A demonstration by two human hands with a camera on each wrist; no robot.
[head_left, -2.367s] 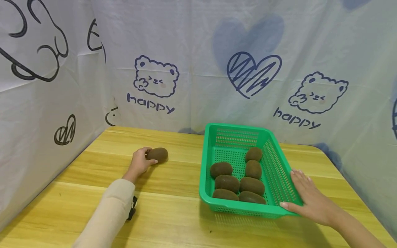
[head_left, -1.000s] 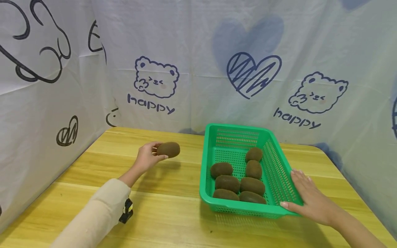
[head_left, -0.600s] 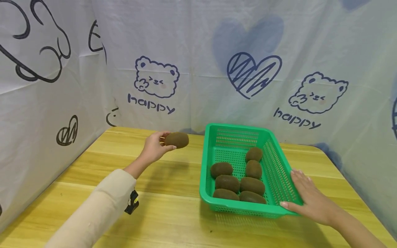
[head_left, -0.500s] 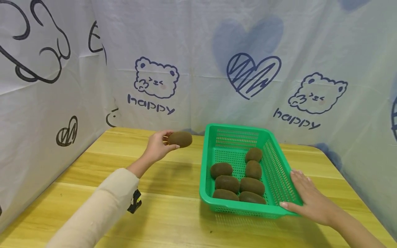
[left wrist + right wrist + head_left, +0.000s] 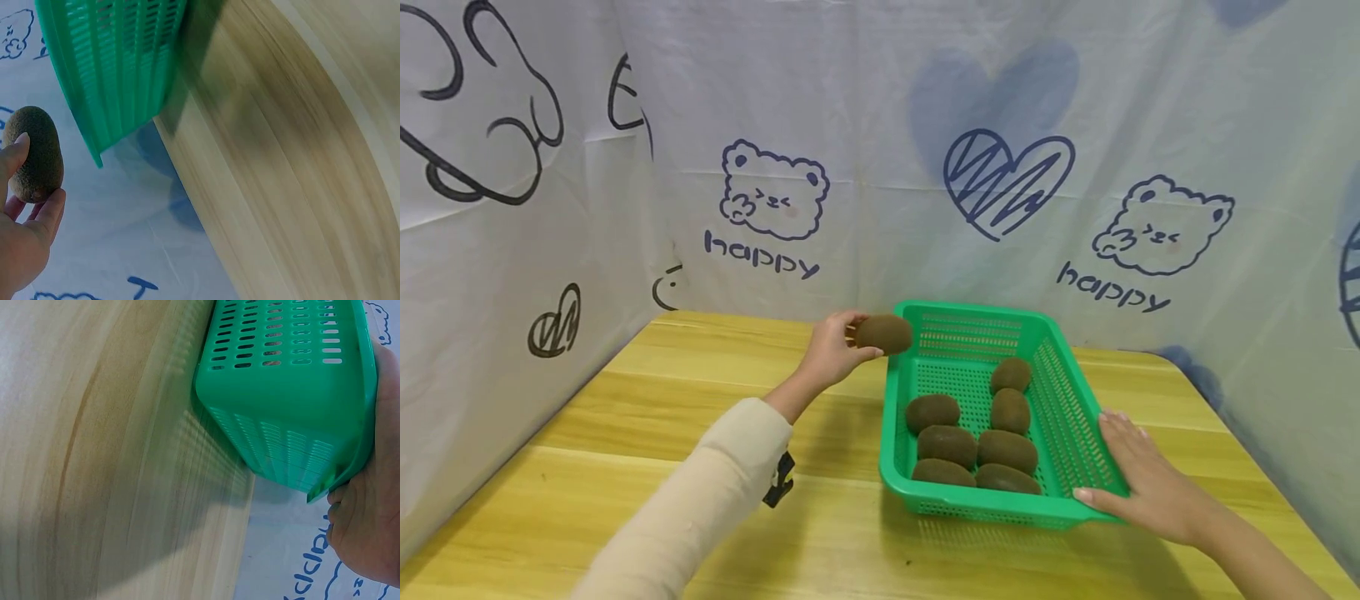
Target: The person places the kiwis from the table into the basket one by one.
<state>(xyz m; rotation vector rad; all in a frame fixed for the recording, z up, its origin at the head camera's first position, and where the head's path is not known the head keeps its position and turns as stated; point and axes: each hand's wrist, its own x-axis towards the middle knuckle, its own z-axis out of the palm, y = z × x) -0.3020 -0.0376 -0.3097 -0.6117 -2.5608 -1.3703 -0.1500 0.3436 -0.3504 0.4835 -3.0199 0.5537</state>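
My left hand point(image 5: 835, 346) grips a brown, fuzzy kiwi point(image 5: 884, 334) by one end, between thumb and fingers. It hangs in the air at the far left corner of the green basket point(image 5: 886, 425), partly overlapping the rim in the head view. The left wrist view shows the kiwi point(image 5: 39, 155) upright in the hand point(image 5: 28, 240), apart from the basket wall point(image 5: 119, 69). Several more kiwis point(image 5: 946, 446) lie inside the basket, mostly towards its near end. My right hand point(image 5: 1153, 487) rests on the basket's near right corner, thumb on the front rim, fingers extended along the right side.
The basket stands on a light wooden table point(image 5: 647, 433), near its back edge. Behind it hangs a white cloth point(image 5: 880, 242) with drawn bears and hearts, and another cloth side closes off the left. A black device point(image 5: 780, 481) sits at the left wrist.
My left hand has picked the kiwi up from the left part of the table and carried it right, to the basket's far left corner. The right hand and the basket have stayed in place.
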